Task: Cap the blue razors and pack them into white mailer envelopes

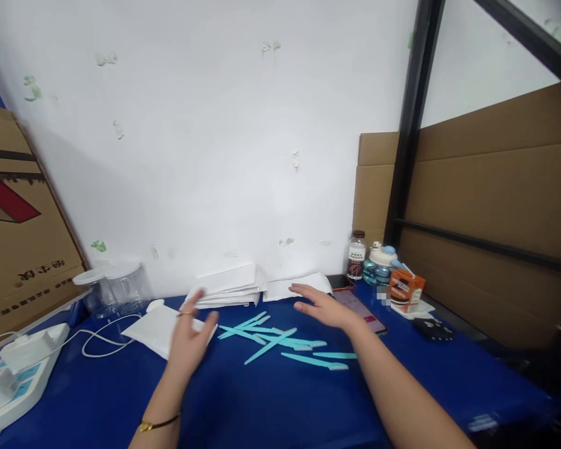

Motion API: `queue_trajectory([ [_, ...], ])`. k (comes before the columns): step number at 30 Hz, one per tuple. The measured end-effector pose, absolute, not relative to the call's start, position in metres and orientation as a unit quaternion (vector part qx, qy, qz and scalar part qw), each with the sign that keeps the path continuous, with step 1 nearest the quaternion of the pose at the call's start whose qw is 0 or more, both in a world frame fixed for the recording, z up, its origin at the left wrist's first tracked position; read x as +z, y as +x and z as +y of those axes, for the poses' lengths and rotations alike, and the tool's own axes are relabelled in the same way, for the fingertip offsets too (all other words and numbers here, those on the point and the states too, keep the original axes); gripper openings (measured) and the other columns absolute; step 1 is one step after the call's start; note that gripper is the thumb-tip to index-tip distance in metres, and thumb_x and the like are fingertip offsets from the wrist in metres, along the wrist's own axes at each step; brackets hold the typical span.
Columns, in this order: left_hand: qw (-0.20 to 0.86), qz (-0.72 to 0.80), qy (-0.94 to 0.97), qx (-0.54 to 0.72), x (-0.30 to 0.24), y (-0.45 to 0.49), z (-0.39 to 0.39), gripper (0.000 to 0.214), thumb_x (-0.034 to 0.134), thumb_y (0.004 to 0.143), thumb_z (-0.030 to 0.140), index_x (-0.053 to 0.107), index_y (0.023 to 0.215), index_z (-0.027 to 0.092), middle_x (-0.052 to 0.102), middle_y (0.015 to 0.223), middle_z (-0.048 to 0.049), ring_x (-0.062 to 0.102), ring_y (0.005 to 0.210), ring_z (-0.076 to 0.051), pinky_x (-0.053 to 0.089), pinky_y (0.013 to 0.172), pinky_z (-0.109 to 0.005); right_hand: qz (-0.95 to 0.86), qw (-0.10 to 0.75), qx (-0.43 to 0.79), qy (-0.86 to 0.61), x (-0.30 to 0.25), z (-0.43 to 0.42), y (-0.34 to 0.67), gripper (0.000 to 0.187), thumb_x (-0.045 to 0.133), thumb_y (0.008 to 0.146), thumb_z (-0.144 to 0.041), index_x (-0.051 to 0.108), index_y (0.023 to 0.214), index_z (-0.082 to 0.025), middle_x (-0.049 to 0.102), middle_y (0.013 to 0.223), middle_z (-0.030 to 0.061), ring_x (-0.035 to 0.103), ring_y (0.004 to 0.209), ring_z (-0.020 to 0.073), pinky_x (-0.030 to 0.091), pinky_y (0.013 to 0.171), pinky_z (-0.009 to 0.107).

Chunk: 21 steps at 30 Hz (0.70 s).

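Observation:
Several slim turquoise plastic sticks [280, 340] lie scattered on the blue table [271, 405]. My left hand [190, 340] hovers open just left of them, fingers spread, a ring on one finger, over a flat white pouch [156, 327]. My right hand [320, 307] is open too, palm down, fingers stretched out above the far end of the sticks. Neither hand holds anything. Behind the sticks lies a stack of white pouches [231, 287], with more white sheets [299, 285] to its right.
A phone [359, 308] lies by my right wrist. Beyond it stand a small brown bottle [356, 254], a blue water bottle [379, 265] and an orange box [404, 290]. At left are clear jars [116, 287], a white device [16, 374] with cable, and cardboard [19, 237].

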<state>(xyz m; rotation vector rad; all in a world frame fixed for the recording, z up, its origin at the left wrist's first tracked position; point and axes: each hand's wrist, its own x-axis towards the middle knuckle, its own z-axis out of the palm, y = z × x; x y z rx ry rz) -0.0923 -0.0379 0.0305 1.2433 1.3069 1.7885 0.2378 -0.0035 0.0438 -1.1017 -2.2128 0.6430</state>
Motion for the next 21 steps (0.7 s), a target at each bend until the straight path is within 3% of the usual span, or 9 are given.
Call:
queue_trajectory([
  [2, 0.328, 0.472, 0.590, 0.567, 0.024, -0.061, -0.029, 0.052, 0.077, 0.050, 0.040, 0.060, 0.097, 0.026, 0.059, 0.117, -0.0101, 0.048, 0.117, -0.030, 0.032, 0.102, -0.043, -0.824, 0.285, 0.237, -0.429, 0.053, -0.026, 0.264, 0.058, 0.049, 0.081, -0.054, 0.042, 0.133, -0.028, 0.039, 0.140, 0.0037, 0.034, 0.128, 0.0243, 0.023, 0.108, 0.041],
  [5, 0.343, 0.478, 0.631, 0.505, 0.000, -0.034, -0.012, 0.060, 0.080, 0.037, 0.050, 0.061, 0.087, 0.023, 0.060, 0.114, -0.0158, 0.040, 0.123, -0.034, 0.020, 0.107, -0.046, -0.813, 0.242, 0.234, -0.475, 0.043, -0.074, 0.298, 0.060, 0.053, 0.079, -0.052, 0.039, 0.134, -0.033, 0.033, 0.143, 0.0002, 0.028, 0.131, 0.0263, 0.022, 0.109, 0.043],
  [7, 0.356, 0.484, 0.628, 0.495, -0.017, -0.029, -0.003, 0.061, 0.079, 0.038, 0.053, 0.060, 0.088, 0.023, 0.058, 0.117, -0.0173, 0.033, 0.128, -0.033, 0.011, 0.109, -0.047, -0.801, 0.213, 0.234, -0.508, 0.024, -0.104, 0.312, 0.062, 0.052, 0.079, -0.052, 0.033, 0.136, -0.036, 0.026, 0.146, -0.0028, 0.024, 0.133, 0.0261, 0.021, 0.110, 0.042],
  [9, 0.373, 0.478, 0.624, 0.493, -0.028, -0.028, 0.000, 0.057, 0.076, 0.045, 0.054, 0.061, 0.091, 0.023, 0.055, 0.121, -0.0173, 0.028, 0.131, -0.031, 0.008, 0.110, -0.046, -0.794, 0.193, 0.216, -0.535, 0.004, -0.126, 0.316, 0.064, 0.050, 0.081, -0.052, 0.028, 0.138, -0.037, 0.021, 0.147, -0.0049, 0.014, 0.136, 0.0258, 0.013, 0.112, 0.044],
  [12, 0.353, 0.479, 0.684, 0.422, -0.029, -0.025, -0.007, 0.061, 0.073, 0.051, 0.053, 0.061, 0.102, 0.022, 0.050, 0.129, -0.0156, 0.024, 0.133, -0.031, 0.011, 0.110, -0.045, -0.782, 0.175, 0.213, -0.559, -0.013, -0.137, 0.306, 0.060, 0.040, 0.086, -0.052, 0.019, 0.140, -0.037, 0.013, 0.149, -0.0071, 0.006, 0.137, 0.0233, 0.008, 0.113, 0.044],
  [16, 0.233, 0.460, 0.839, 0.172, -0.013, -0.014, -0.026, 0.085, 0.067, 0.055, 0.061, 0.046, 0.128, 0.022, 0.037, 0.140, -0.0111, 0.023, 0.132, -0.033, 0.017, 0.108, -0.046, -0.791, 0.168, 0.230, -0.541, -0.014, -0.122, 0.272, 0.060, 0.034, 0.089, -0.049, 0.012, 0.143, -0.031, 0.007, 0.150, -0.0038, 0.011, 0.137, 0.0215, 0.018, 0.112, 0.039],
  [18, 0.192, 0.437, 0.870, 0.120, -0.006, -0.009, -0.032, 0.077, 0.061, 0.064, 0.059, 0.043, 0.130, 0.024, 0.040, 0.137, -0.0090, 0.031, 0.126, -0.031, 0.025, 0.105, -0.042, -0.814, 0.170, 0.221, -0.509, -0.012, -0.107, 0.254, 0.060, 0.033, 0.091, -0.046, 0.012, 0.143, -0.026, 0.009, 0.150, -0.0002, 0.012, 0.137, 0.0215, 0.018, 0.112, 0.038],
  [21, 0.201, 0.405, 0.880, 0.142, -0.003, -0.004, -0.032, 0.059, 0.060, 0.071, 0.050, 0.051, 0.123, 0.025, 0.049, 0.124, -0.0070, 0.043, 0.112, -0.024, 0.033, 0.099, -0.034, -0.855, 0.169, 0.207, -0.446, -0.014, -0.080, 0.232, 0.059, 0.033, 0.091, -0.044, 0.016, 0.143, -0.023, 0.012, 0.150, 0.0026, 0.012, 0.137, 0.0231, 0.016, 0.112, 0.040],
])
